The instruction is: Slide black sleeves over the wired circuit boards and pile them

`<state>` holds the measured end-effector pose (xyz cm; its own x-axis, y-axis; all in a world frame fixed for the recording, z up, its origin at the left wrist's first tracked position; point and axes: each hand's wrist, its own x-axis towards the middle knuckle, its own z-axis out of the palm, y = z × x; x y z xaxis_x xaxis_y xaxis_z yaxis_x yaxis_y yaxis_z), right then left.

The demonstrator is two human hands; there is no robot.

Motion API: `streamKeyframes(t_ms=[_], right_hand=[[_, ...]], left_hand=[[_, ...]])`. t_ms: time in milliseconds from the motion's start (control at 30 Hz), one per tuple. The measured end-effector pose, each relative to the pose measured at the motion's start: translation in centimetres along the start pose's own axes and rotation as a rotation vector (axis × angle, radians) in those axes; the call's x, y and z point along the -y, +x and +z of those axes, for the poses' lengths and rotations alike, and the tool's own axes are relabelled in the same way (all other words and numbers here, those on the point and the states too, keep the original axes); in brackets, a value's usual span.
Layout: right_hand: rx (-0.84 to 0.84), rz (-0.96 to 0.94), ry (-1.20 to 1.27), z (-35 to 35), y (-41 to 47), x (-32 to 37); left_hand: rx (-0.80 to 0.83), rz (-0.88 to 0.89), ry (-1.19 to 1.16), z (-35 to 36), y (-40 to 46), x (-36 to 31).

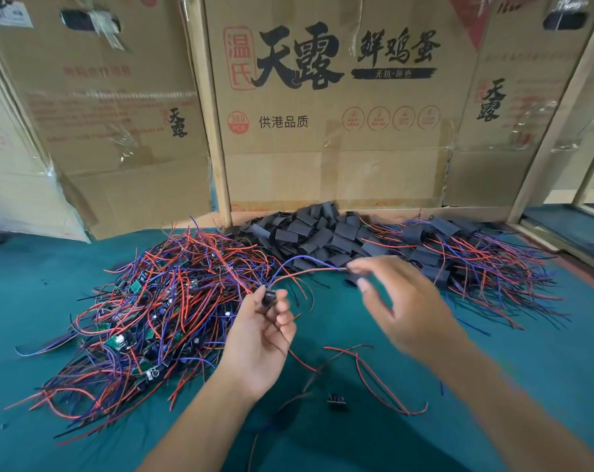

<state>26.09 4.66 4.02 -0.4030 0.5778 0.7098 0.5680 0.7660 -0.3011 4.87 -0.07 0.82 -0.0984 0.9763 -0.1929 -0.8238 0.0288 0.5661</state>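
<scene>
My left hand [265, 330] pinches a small wired circuit board [269, 297] between thumb and fingertips, its red and blue wires arching to the right. My right hand [401, 301] is blurred; its fingertips pinch the far ends of those wires [309, 267], and a dark piece, perhaps a black sleeve [354, 278], sits at its fingers. A heap of bare wired boards [145, 315] lies at the left. Loose black sleeves [319, 233] are heaped at the back centre. Sleeved boards [466, 260] form a pile at the right.
A green cloth [493, 369] covers the table. One loose wired board [336, 400] with red wires lies near the front between my arms. Cardboard boxes [323, 114] and wooden posts wall off the back. A ledge runs along the right edge.
</scene>
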Motion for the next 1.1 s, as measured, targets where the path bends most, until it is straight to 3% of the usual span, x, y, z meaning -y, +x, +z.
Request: streamKeyframes(t_ms=[67, 133, 200, 267, 533, 633, 733, 800, 900, 1100], right_hand=[[0.05, 0.244, -0.093, -0.3, 0.9, -3.8], [0.277, 0.527, -0.318, -0.6, 1.7, -7.8], [0.518, 0.673, -0.503, -0.4, 1.9, -10.8], [0.627, 0.674, -0.584, 0.2, 1.5, -12.7], [0.59, 0.598, -0.539, 0.6, 1.2, -12.7], [0.285, 0.578, -0.357, -0.1, 0.6, -10.6], [0.104, 0.661, 0.176, -0.1, -0.3, -6.6], [0.182, 0.753, 0.456, 0.5, -1.0, -4.5], [0.339, 0.852, 0.678, 0.9, -1.7, -2.7], [0.377, 0.949, 0.978, 0.4, -2.3, -1.5]], left_hand=[[0.009, 0.0, 0.097, 0.0, 0.1, 0.4], [0.005, 0.013, 0.223, 0.1, 0.1, 0.9], [0.011, 0.055, 0.317, 0.2, 0.2, 1.1], [0.018, 0.11, 0.389, 0.0, 0.2, 1.1], [0.011, 0.314, 0.604, 0.3, -0.4, 1.1], [-0.003, 0.322, 0.639, 0.4, -0.4, 0.9], [-0.02, 0.328, 0.646, 0.4, -0.5, 0.6], [-0.032, 0.347, 0.657, 0.5, -0.6, 0.4], [-0.05, 0.385, 0.658, 0.6, -0.5, 0.0], [-0.103, 0.365, 0.611, 0.2, 0.0, -0.3]])
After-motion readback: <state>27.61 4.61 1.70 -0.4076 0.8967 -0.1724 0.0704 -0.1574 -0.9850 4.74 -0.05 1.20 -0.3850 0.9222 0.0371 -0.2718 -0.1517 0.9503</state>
